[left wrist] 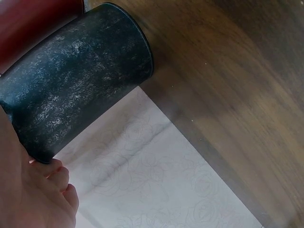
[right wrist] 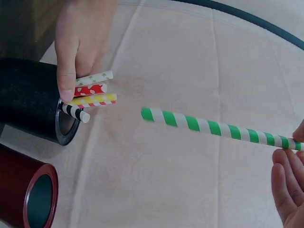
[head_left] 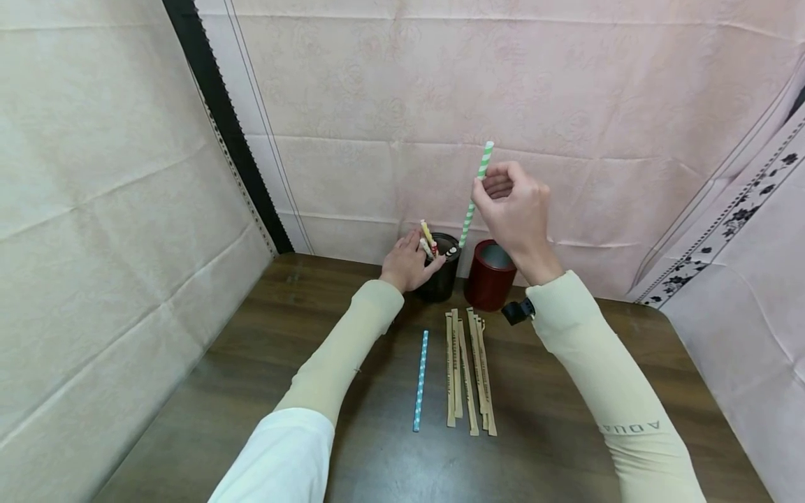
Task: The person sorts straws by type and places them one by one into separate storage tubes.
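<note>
Right hand (head_left: 517, 209) first: thumb and fingertips are pinched on the green-striped straw (right wrist: 216, 128), right of centre in the head view, off the desk (head_left: 371, 447) and a little tilted. From my end the grip looks to sit on the upper part of the straw, leaving a long length free below; in the right wrist view that free tip points left, apart from the black cup (head_left: 438, 283).

I judge the straw very light and fairly stiff lengthwise, probably paper, so a hard squeeze could flatten or crease it. It seems easy to roll between smooth fingertips, so I'd favour a gentle pinch above the middle, well clear of the lower tip.

Left hand (head_left: 407, 260) rests at the black cup's rim, thumb against the patterned straws (right wrist: 95, 100) standing inside; I can't tell whether it pinches them or only steadies them. Just right of that cup stands the red cup (head_left: 487, 283). Lower centre of the head view, I see the blue straw (head_left: 420, 381) lying left of the brown paper strips (head_left: 468, 381).
</note>
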The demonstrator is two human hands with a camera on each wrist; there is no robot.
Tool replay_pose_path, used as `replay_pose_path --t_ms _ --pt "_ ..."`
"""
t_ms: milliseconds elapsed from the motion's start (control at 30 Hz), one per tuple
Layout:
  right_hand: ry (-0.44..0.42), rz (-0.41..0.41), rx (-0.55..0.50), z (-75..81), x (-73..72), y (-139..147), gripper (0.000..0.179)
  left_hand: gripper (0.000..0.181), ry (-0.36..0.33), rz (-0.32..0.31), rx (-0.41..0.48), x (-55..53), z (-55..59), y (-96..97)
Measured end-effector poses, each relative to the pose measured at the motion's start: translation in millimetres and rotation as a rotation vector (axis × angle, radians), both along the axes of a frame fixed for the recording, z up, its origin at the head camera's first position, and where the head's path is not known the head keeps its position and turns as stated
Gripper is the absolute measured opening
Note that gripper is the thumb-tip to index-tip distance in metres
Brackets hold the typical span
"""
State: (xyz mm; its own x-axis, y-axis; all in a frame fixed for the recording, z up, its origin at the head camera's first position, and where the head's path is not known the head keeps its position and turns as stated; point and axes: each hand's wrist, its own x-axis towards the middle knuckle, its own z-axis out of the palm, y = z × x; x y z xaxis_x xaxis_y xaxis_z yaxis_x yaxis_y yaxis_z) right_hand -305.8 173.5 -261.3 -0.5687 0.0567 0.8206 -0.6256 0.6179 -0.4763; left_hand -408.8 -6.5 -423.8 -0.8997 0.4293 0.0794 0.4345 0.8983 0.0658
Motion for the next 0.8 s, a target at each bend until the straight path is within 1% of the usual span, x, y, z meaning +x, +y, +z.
replay_pose_path --t_ms 133,233,400,533,667,800 --pt "0.043 0.007 -0.038 -1.6 -8.4 -2.9 0.018 0.091 0.01 -0.001 0.004 0.4 2.3 -0.6" --pt "0.048 0.005 -0.059 -6.7 -15.4 -5.2 0.018 0.091 0.012 0.001 -0.001 0.2 3.1 -1.0" --pt "-0.009 -0.002 -0.067 -17.2 -27.5 -10.5 0.019 0.091 0.017 0.005 -0.008 -0.2 3.6 -1.0" --pt "-0.059 -0.015 -0.067 -27.4 -34.9 -15.2 0.021 0.089 0.02 0.006 -0.001 1.6 4.9 -1.0" --pt "-0.098 -0.041 -0.047 -41.4 -41.2 -16.4 0.021 0.09 0.013 0.007 -0.005 2.9 4.8 -1.0" --pt "-0.124 -0.063 -0.021 -56.5 -48.7 -15.4 0.02 0.091 0.004 0.003 -0.002 1.8 3.4 -0.8"
